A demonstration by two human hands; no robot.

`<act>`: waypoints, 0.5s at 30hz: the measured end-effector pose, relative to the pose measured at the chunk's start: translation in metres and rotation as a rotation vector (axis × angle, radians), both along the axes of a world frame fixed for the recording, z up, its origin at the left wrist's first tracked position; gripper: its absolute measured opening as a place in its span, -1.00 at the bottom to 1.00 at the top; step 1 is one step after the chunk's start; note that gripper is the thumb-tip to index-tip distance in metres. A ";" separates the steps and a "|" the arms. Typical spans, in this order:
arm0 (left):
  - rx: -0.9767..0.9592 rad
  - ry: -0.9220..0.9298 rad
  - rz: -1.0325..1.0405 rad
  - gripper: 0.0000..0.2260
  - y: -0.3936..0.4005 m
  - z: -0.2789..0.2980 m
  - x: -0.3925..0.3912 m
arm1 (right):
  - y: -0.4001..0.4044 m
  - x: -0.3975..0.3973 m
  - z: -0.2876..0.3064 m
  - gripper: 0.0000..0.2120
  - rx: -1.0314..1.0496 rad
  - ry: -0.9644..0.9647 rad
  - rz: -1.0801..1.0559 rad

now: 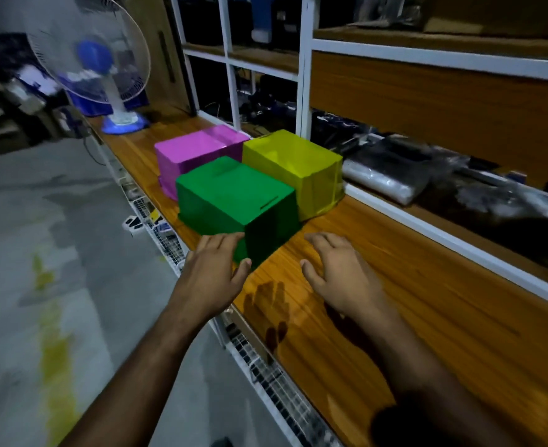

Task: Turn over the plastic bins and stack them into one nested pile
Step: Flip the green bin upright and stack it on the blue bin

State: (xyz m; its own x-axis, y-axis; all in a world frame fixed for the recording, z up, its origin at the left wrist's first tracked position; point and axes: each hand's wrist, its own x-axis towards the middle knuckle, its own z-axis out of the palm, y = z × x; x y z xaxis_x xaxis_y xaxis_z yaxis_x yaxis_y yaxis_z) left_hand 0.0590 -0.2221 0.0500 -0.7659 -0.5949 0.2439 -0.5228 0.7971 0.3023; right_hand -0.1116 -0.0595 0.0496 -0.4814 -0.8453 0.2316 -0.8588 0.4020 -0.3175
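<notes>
Left hand (216, 264): open, fingers spread, at near corner of green bin (234, 201).
Right hand (340, 269): open, palm down above wooden counter (427, 317).
Green bin: upside down; pink bin (195, 153) at 11 o'clock, yellow bin (293, 169) at 2 o'clock.

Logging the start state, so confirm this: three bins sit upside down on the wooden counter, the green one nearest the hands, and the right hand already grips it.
One thing is wrong: the right hand grips nothing; it hovers open over the wooden counter, apart from the green bin. The head view shows the left hand at that bin's near corner. The rest stands.
</notes>
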 end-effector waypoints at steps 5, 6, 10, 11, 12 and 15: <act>0.019 0.004 -0.088 -0.54 -0.101 -0.009 -0.042 | -0.091 -0.014 -0.005 -0.47 0.013 0.015 -0.022; 0.022 -0.002 -0.122 -0.54 -0.122 -0.013 -0.051 | -0.109 -0.015 -0.009 -0.47 0.018 0.024 -0.040; 0.052 -0.024 -0.273 -0.56 -0.194 -0.020 -0.080 | -0.178 -0.008 -0.014 -0.41 0.067 0.060 -0.139; 0.064 -0.028 -0.312 -0.55 -0.208 -0.022 -0.085 | -0.194 -0.004 -0.016 -0.36 0.086 0.068 -0.159; 0.066 -0.032 -0.354 -0.54 -0.219 -0.024 -0.089 | -0.208 -0.001 -0.019 -0.31 0.107 0.080 -0.174; 0.047 -0.041 -0.445 -0.58 -0.243 -0.030 -0.102 | -0.237 0.005 -0.031 -0.22 0.174 0.098 -0.219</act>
